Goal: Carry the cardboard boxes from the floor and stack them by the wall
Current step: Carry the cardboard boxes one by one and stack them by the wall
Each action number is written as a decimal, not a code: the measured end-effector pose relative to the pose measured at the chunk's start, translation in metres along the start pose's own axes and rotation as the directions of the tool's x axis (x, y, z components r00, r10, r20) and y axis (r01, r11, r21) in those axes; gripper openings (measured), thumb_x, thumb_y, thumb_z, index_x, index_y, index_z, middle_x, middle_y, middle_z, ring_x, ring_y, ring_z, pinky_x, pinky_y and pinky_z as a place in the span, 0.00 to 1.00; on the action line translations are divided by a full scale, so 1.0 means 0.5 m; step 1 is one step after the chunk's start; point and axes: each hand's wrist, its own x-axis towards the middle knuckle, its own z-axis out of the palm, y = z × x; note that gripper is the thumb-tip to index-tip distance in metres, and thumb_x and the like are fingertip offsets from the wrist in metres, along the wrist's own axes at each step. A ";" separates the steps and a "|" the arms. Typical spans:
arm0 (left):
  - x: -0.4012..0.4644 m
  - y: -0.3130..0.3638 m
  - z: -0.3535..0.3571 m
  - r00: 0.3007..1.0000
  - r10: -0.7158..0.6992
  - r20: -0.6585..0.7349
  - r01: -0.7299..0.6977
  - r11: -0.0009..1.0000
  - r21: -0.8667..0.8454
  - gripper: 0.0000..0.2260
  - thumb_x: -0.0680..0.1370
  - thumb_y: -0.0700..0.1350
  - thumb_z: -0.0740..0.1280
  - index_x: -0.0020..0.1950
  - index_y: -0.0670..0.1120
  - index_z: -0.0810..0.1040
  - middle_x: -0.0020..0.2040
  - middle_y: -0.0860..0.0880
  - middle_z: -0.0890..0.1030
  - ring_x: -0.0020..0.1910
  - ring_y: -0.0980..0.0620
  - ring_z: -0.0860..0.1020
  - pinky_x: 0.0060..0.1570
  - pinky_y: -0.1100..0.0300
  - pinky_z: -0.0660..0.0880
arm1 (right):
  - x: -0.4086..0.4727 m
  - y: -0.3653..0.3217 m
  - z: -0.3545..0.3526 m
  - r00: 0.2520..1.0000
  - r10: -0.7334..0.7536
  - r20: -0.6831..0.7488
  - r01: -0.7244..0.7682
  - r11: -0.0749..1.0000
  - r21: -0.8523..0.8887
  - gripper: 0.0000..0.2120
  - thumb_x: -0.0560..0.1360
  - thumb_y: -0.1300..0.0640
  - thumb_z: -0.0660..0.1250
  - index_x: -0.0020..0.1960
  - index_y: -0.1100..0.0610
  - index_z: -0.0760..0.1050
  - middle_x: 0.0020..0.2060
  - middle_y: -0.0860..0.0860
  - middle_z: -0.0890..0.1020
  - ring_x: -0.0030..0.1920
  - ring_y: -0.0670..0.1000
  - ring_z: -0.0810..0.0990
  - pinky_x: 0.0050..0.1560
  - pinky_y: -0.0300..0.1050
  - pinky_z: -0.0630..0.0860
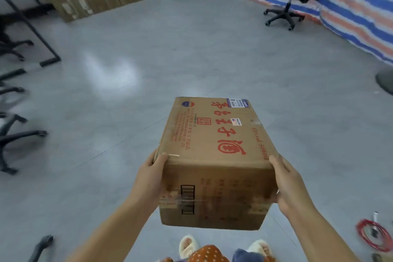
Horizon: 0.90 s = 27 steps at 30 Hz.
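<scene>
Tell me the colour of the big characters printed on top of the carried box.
Red, on the brown cardboard box; shown clearly in the head view.

The cardboard box (214, 155) carries large red Chinese characters on its top face — they look like 茅台王子酒, though seen sideways. Along the right edge runs red print that seems to read "53%vol 500ml". Small red lines at the left end in "CO.,LTD". A barcode sits on the near side — digits unreadable.
</scene>
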 end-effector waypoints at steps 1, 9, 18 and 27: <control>0.011 0.008 -0.027 1.000 0.003 -0.016 -0.004 1.000 -0.017 0.11 0.80 0.48 0.61 0.56 0.61 0.78 0.44 0.59 0.82 0.40 0.60 0.79 0.32 0.57 0.77 | -0.001 -0.005 0.034 1.000 -0.008 0.021 0.008 1.000 -0.015 0.09 0.80 0.46 0.59 0.47 0.40 0.77 0.40 0.40 0.82 0.44 0.45 0.79 0.34 0.45 0.76; 0.091 0.053 -0.144 0.994 -0.033 -0.106 0.018 0.991 -0.135 0.11 0.81 0.48 0.61 0.60 0.58 0.78 0.40 0.62 0.82 0.41 0.62 0.78 0.31 0.57 0.78 | 0.037 -0.049 0.218 0.988 -0.045 0.150 0.061 0.993 -0.103 0.10 0.80 0.46 0.58 0.45 0.38 0.76 0.44 0.39 0.80 0.46 0.44 0.77 0.41 0.49 0.75; 0.265 0.164 -0.125 0.987 -0.055 -0.151 0.025 0.981 -0.195 0.13 0.81 0.48 0.61 0.64 0.56 0.76 0.44 0.61 0.81 0.42 0.61 0.77 0.29 0.58 0.77 | 0.198 -0.155 0.353 0.980 -0.022 0.198 0.056 0.984 -0.166 0.07 0.81 0.45 0.57 0.53 0.38 0.73 0.45 0.39 0.79 0.44 0.43 0.76 0.45 0.54 0.74; 0.511 0.376 -0.046 0.971 -0.039 -0.234 -0.020 0.970 -0.244 0.12 0.81 0.49 0.61 0.63 0.57 0.76 0.52 0.57 0.79 0.50 0.55 0.76 0.37 0.48 0.80 | 0.453 -0.385 0.524 0.953 0.013 0.302 0.046 0.981 -0.189 0.08 0.81 0.46 0.56 0.51 0.39 0.75 0.46 0.41 0.80 0.46 0.44 0.77 0.41 0.52 0.77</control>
